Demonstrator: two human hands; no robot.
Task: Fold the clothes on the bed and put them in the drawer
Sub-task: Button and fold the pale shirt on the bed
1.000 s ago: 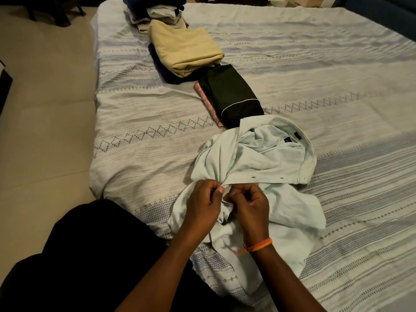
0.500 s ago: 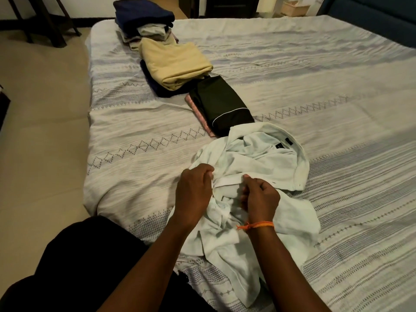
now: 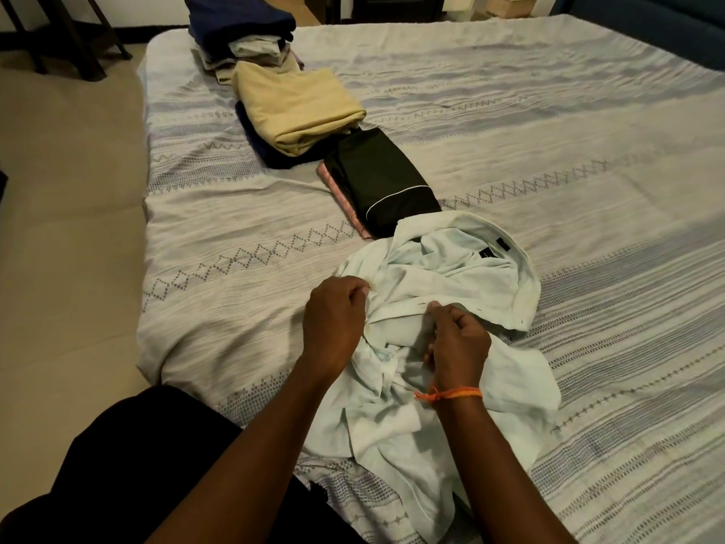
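since a second ago the left hand (image 3: pixel 337 320) and right hand (image 3: pixel 457 339), each pinching the pale shirt (image 3: pixel 451 292) crumpled on the bed (image 3: pixel 588 151), have drawn apart, likely spreading its front open before folding, so nothing nears the drawer yet.

Left of the bed (image 3: pixel 235 214) lies beige floor (image 3: pixel 70 229); beyond its far-left corner stand dark legs (image 3: pixel 78 41), perhaps a chair's.
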